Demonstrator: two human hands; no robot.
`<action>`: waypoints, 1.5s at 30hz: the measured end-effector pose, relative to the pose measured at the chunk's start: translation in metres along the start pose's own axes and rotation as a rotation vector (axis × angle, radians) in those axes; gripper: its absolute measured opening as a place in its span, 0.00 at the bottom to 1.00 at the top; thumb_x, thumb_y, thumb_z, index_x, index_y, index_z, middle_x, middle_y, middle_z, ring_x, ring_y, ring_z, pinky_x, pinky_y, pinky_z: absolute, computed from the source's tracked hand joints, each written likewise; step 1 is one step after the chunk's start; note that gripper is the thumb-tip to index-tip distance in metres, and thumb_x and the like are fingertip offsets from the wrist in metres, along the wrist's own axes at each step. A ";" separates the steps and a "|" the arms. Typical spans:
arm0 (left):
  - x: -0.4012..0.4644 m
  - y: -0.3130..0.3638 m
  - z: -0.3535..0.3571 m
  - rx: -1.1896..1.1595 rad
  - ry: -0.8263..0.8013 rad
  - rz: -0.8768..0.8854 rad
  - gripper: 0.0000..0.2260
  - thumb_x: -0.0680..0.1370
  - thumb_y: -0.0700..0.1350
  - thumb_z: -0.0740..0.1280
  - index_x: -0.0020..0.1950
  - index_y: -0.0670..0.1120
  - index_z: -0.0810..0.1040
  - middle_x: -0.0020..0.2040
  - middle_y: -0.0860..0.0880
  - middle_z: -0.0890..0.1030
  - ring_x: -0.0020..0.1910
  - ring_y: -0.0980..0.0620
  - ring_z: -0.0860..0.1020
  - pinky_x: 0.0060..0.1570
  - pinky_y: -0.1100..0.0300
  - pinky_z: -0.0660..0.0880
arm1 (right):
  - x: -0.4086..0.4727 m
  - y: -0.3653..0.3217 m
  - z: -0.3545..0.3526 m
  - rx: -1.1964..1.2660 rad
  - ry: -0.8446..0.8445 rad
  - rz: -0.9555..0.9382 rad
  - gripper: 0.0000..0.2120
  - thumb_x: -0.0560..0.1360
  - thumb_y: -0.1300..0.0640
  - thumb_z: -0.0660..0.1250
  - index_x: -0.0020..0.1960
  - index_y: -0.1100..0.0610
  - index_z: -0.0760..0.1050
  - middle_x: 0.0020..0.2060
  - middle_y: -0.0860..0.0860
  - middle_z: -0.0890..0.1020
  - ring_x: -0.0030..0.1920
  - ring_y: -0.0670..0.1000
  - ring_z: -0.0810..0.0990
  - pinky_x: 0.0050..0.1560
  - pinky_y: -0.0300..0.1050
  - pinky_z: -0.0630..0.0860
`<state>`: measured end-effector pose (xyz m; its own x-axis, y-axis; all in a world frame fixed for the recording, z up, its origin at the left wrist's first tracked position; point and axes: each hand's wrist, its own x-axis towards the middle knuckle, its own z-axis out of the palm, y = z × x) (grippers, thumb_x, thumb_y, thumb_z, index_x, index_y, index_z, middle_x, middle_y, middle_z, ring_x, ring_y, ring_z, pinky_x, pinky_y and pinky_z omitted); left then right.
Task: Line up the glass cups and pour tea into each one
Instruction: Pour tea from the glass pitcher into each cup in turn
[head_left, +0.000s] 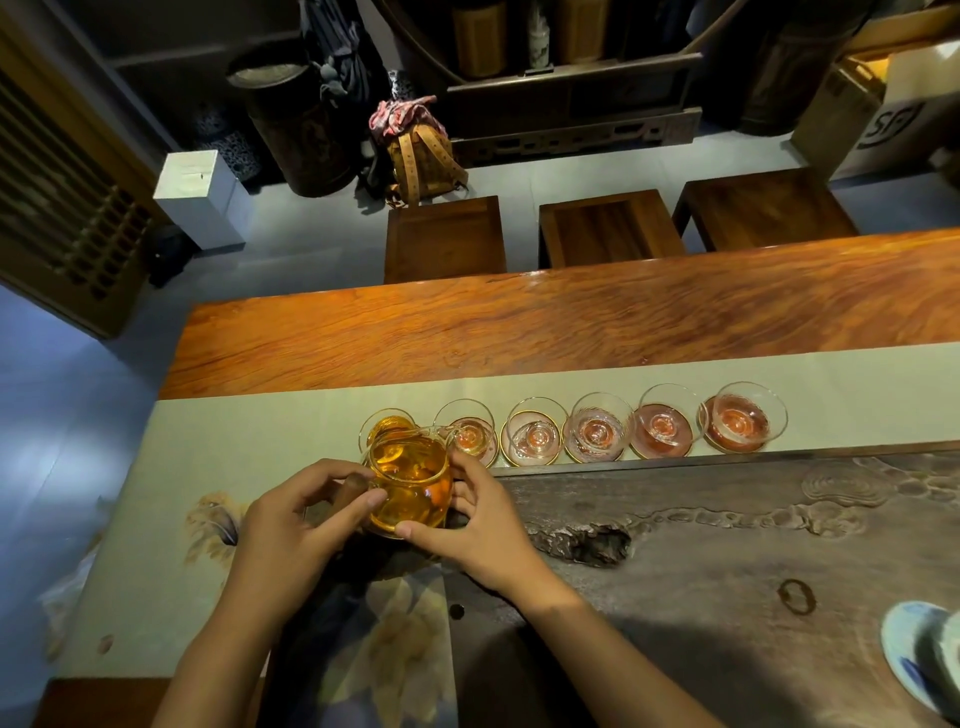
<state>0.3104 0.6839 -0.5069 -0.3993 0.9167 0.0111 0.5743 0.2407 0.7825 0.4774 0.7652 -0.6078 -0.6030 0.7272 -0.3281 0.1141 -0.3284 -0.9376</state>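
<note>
A glass pitcher (410, 480) full of amber tea sits low over the near table edge, its spout toward the cups. My left hand (296, 525) grips its wooden handle on the left side. Against its right wall and base rests my right hand (480, 519), fingers curled around the glass. Behind it, several glass cups stand in a row on round coasters along a pale runner (260, 431). The leftmost cup (387, 423) holds amber tea and is partly hidden by the pitcher. The cup beside it (467, 426) and the others, out to the rightmost cup (743, 415), look empty.
A dark stone tea tray (727, 545) fills the near right. A blue and white dish (919, 654) sits at the right edge. The wooden table (519, 327) stretches behind the runner, with three wooden stools (608, 228) beyond it.
</note>
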 end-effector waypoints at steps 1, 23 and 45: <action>0.000 0.000 0.000 -0.002 -0.003 0.000 0.09 0.67 0.58 0.70 0.47 0.65 0.80 0.46 0.66 0.82 0.49 0.66 0.79 0.35 0.70 0.78 | 0.000 0.000 0.000 -0.001 -0.003 0.001 0.58 0.54 0.34 0.82 0.77 0.48 0.62 0.64 0.46 0.79 0.64 0.45 0.79 0.65 0.45 0.77; 0.004 0.008 0.003 0.027 -0.004 0.013 0.07 0.67 0.57 0.70 0.45 0.63 0.81 0.46 0.68 0.81 0.48 0.67 0.79 0.35 0.75 0.74 | 0.004 0.003 -0.003 0.021 -0.008 0.021 0.48 0.54 0.35 0.83 0.70 0.41 0.67 0.60 0.44 0.81 0.62 0.44 0.80 0.63 0.44 0.79; 0.004 0.013 0.003 0.028 0.005 -0.009 0.08 0.66 0.60 0.69 0.44 0.67 0.81 0.45 0.71 0.81 0.48 0.69 0.78 0.38 0.65 0.76 | 0.006 0.003 -0.004 0.018 -0.013 0.008 0.50 0.56 0.37 0.83 0.72 0.48 0.66 0.62 0.46 0.81 0.62 0.44 0.81 0.62 0.44 0.79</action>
<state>0.3184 0.6920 -0.4990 -0.4078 0.9130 0.0070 0.5901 0.2577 0.7651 0.4771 0.7709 -0.6127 -0.6121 0.7169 -0.3336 0.1043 -0.3450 -0.9328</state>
